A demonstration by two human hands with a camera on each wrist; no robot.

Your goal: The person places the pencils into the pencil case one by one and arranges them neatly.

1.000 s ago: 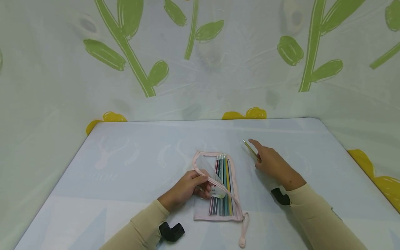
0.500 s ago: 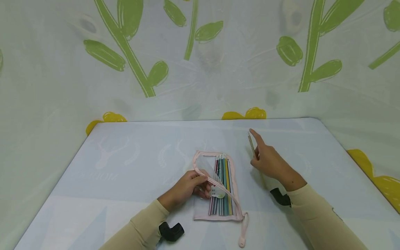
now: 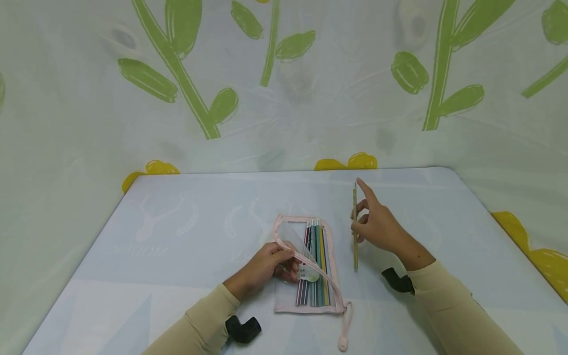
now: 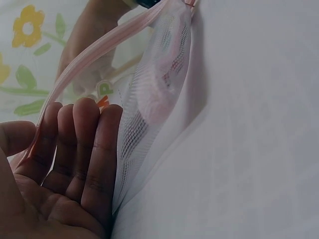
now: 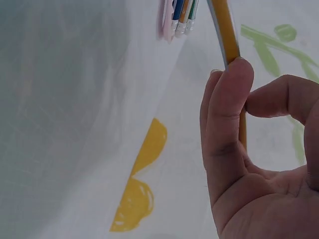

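Observation:
A see-through pencil case with pink edging [image 3: 306, 309] lies in the middle of the table. Inside it several colored pencils [image 3: 316, 291] lie side by side over a small printed label. My left hand [image 3: 268, 264] pinches the zipper edge between thumb and fingers, lifting that side; the left wrist view has this pink edge [image 4: 102, 47] arching above white mesh. To the right of the case, my right hand [image 3: 379, 224] holds a yellow pencil [image 3: 355, 256] between thumb and fingers, index finger stretched forward. In the right wrist view the pencil [image 5: 227, 30] runs past the thumb.
A pink zipper pull [image 3: 343, 340] hangs off the case's near right corner. The pale table [image 3: 186, 276] has faint printed patterns, and its far edge meets a white curtain [image 3: 337, 108] with green plant prints. Black wrist devices [image 3: 243, 329] sit at both sleeves.
The pencil in my right hand has swung from a slant to point straight away from me, and that hand has moved slightly farther off. My left hand and the case stay put.

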